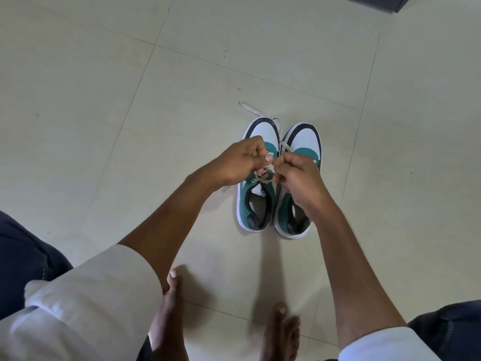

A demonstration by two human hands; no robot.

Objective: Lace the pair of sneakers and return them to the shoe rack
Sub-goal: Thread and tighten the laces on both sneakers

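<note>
Two white, teal and black sneakers stand side by side on the tiled floor, toes pointing away from me. Over the left sneaker my left hand and my right hand each pinch a part of its cream lace, thumbs nearly touching. One loose end of the lace trails on the floor past the toe. My right hand and forearm cover most of the tongue of the right sneaker, so its lacing is hidden.
My bare feet rest on the pale floor tiles just below the shoes, with my knees at both lower corners. A dark grey object sits at the top right edge.
</note>
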